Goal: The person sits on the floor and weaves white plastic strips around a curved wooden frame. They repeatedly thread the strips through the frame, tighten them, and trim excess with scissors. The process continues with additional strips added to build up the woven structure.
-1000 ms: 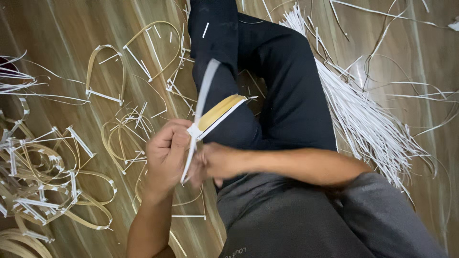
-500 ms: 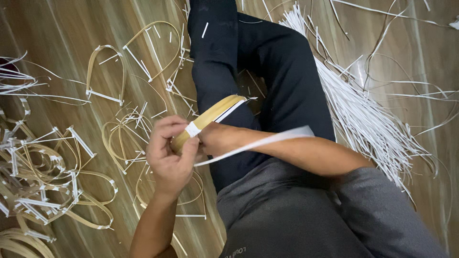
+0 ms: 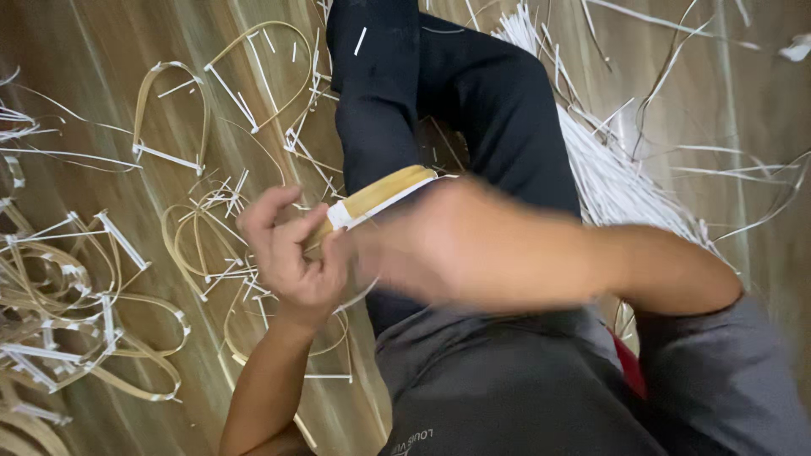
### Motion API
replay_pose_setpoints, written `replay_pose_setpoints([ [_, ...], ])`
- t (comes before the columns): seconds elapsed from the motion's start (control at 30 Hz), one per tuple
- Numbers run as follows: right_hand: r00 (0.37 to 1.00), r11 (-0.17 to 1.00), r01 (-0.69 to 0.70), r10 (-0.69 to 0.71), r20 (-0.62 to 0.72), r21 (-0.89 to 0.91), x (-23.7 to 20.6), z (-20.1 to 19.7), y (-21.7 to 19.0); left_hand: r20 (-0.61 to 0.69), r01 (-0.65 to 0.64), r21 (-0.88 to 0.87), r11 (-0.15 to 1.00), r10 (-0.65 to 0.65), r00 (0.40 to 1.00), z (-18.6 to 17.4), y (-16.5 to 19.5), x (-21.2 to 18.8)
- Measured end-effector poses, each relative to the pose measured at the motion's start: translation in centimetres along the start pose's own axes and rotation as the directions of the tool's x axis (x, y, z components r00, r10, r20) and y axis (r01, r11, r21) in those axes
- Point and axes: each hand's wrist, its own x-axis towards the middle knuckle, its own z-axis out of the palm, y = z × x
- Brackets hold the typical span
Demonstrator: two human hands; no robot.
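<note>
Two hands meet over the lap; left hand (image 3: 291, 253) curls its fingers round the near end of a yellow strip (image 3: 380, 192) with white binding (image 3: 340, 214); strip lies across a black trouser leg (image 3: 372, 127); right hand (image 3: 405, 253) is blurred, its grip cannot be told; bent loops (image 3: 169, 110) and white strips (image 3: 617, 186) litter the wooden floor (image 3: 101, 51).

Left hand (image 3: 296, 253) raised, fingers curled, pinching; right hand (image 3: 405, 253) motion-blurred, pose unclear, forearm crossing body.
</note>
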Motion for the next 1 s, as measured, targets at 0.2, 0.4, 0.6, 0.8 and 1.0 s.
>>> replay_pose_setpoints([
  [0.2,0.975,0.969,-0.216,0.207,0.083,0.121,7.4,-1.5,5.8,0.022,-0.094,0.099,0.991,0.092,0.995,0.0,-0.2,-0.3],
  [0.4,0.852,0.542,-0.475,0.086,0.517,0.693,9.4,2.3,9.4,0.003,-0.131,0.081,0.988,0.131,0.991,0.0,-0.5,-0.5],
  [0.6,0.948,0.604,-0.317,0.170,0.270,0.731,11.0,1.9,8.0,-0.031,-0.176,0.069,0.982,0.179,0.983,-0.1,-1.2,-0.3],
  [0.8,0.975,0.916,-0.068,0.146,-0.169,0.396,10.7,-1.3,5.6,-0.042,-0.170,0.008,0.985,0.170,0.984,-0.4,-1.3,-0.7],
  [1.0,0.959,0.970,0.160,-0.108,-0.262,0.185,7.3,-3.0,1.2,-0.138,-0.105,-0.180,0.978,0.081,0.987,0.5,-2.5,-0.3],
])
